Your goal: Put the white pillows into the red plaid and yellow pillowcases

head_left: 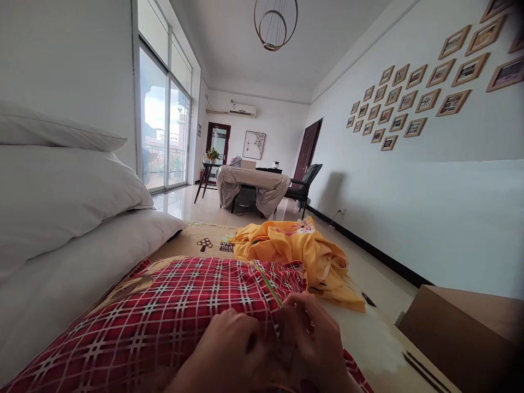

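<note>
A bulging red plaid pillowcase (176, 305) with white and black lines lies in front of me. A yellow-green strip, which looks like a zipper edge (266, 284), runs along its open-looking right end. My left hand (229, 344) is closed at this end, its fingertips mostly hidden behind the knuckles. Just to its right, my right hand (315, 338) pinches the pillowcase edge by the strip, thumb and fingers together. Crumpled yellow cloth (295, 245) with a cat-face print lies beyond the hands.
White pillows (73, 202) are stacked at the left. Beneath everything is a beige printed bed surface (208, 240). A cardboard box (462, 333) stands at the lower right. Farther off are a covered table (254, 177), a black chair (305, 183) and a potted plant (212, 154).
</note>
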Demonstrator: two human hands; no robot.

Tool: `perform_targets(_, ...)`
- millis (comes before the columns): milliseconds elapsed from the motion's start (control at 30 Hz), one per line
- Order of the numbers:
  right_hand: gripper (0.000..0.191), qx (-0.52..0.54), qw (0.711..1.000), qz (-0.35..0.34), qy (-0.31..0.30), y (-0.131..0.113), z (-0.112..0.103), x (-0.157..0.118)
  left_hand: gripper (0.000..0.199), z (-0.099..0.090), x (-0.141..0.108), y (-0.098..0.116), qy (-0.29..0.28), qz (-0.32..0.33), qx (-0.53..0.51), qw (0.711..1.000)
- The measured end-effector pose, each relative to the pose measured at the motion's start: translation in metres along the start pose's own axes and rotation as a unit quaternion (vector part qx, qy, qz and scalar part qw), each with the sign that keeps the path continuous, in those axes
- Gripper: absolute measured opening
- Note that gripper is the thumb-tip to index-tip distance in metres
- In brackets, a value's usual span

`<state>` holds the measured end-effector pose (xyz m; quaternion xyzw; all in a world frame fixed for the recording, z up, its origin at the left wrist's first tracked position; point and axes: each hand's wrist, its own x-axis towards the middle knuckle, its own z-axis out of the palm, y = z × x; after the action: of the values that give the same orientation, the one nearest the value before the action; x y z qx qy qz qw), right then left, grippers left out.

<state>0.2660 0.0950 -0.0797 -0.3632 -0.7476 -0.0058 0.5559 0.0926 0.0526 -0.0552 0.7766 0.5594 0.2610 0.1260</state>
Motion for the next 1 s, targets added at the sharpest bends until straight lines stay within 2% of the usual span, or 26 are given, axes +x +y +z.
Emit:
perform_targets(67,0.011,0.007,1.0,-0.011,-0.016,-0.009,0.0,0.0,0.025,0.002,0.0,-0.001,0.114,0.061,-0.051,0.99)
perform_targets(133,0.016,0.021,0.998,-0.046,-0.034,-0.021,-0.001,-0.001,0.024,0.005,0.001,0.001,0.229,0.163,-0.086,0.956)
perform_targets(167,0.019,0.026,0.997,-0.061,-0.04,-0.026,-0.002,-0.001,0.024,0.005,0.001,0.002,0.257,0.207,-0.089,0.94)
perform_targets(233,0.022,0.027,0.995,-0.083,-0.04,-0.035,-0.003,-0.001,0.023,0.006,0.004,0.003,0.241,0.25,-0.095,0.933)
perform_targets(367,0.02,0.015,0.995,-0.094,-0.038,-0.036,-0.006,-0.003,0.011,0.005,0.01,-0.001,0.102,0.229,-0.166,0.954)
perform_targets(467,0.018,0.015,0.995,-0.09,-0.05,-0.029,-0.006,-0.003,0.012,0.003,0.014,-0.006,0.035,0.228,-0.187,0.955)
perform_targets(767,0.016,-0.001,0.993,-0.106,-0.045,-0.025,-0.001,0.004,0.019,0.007,0.024,-0.013,0.052,0.196,-0.073,0.976)
perform_targets(1000,0.018,-0.033,0.989,-0.108,-0.095,-0.015,0.005,-0.002,0.018,0.015,0.031,-0.023,0.082,0.194,-0.047,0.977)
